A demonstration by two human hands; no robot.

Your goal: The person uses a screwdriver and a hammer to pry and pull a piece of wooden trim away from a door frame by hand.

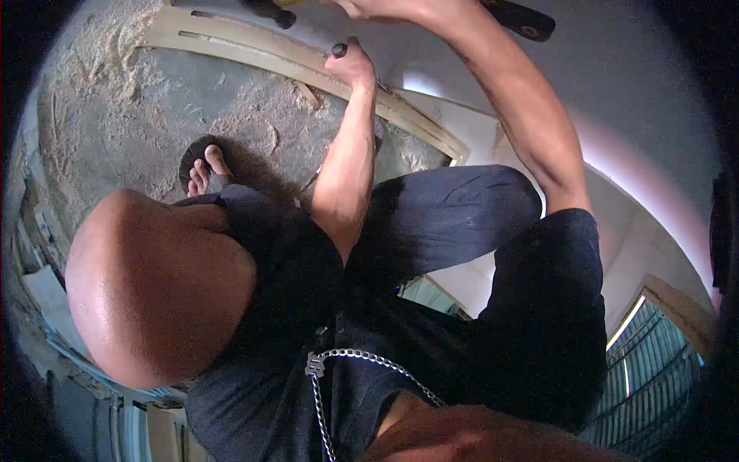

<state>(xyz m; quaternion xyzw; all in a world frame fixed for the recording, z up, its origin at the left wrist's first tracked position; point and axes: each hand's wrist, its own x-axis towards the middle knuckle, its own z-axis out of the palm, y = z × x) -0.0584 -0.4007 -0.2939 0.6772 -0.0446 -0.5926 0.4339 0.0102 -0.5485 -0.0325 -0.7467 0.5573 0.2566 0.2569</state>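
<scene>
L hand [354,68], clenched round dark tool handle [339,50] nr slotted board's [239,45] far edge, sits below R hand [366,8] (cropped; grip can't tell).

Black short-sleeved shirt [262,404], silver link chain [363,353]

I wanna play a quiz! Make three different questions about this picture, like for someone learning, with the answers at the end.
1. Which hand grips the dark, round-ended handle by the long, pale, slotted board? A) right B) left C) neither
2. True or false: the foot on the grey, dusty floor is hidden inside a closed shoe.
3. Fill the gap: a shiny, silver-coloured ____ hangs over the black cloth shirt.

Key:
1. B, the left hand.
2. False; bare toes show.
3. Chain.
</scene>
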